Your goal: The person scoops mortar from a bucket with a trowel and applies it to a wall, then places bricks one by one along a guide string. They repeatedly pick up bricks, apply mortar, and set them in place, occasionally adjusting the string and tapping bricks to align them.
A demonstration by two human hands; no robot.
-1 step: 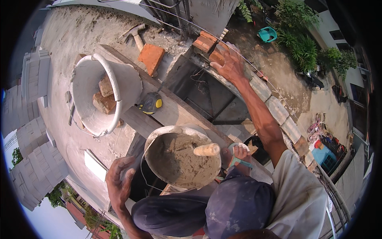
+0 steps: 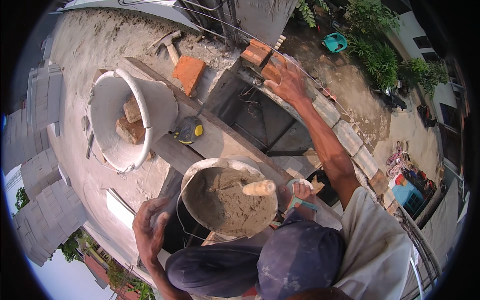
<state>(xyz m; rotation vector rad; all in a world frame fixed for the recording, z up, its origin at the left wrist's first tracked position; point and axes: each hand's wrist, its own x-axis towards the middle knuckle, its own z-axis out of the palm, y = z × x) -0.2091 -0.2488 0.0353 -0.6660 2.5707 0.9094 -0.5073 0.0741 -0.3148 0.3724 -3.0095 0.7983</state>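
Observation:
My right hand (image 2: 290, 86) reaches out to the far end of a low wall. Its fingers and thumb grip an orange brick (image 2: 272, 71), which lies beside another red brick (image 2: 256, 52) by a taut string. Nearer me, a bucket of wet grey mortar (image 2: 225, 200) stands in front of my knees. A round wooden tool handle (image 2: 259, 188) sticks out over its right rim; the tool's other end is hidden. Left of that bucket, my left hand (image 2: 151, 225) hangs with loosely curled fingers, the thumb apart and nothing in the grasp.
A second, tilted bucket (image 2: 165, 105) holds brick pieces (image 2: 131, 129). Between the buckets a tape measure (image 2: 188, 130) lies on planks (image 2: 215, 140). Beyond are a loose brick (image 2: 189, 74) and a hammer (image 2: 171, 50). A deep opening (image 2: 265, 120) lies beside the wall (image 2: 347, 137), with a drop to the ground on the right.

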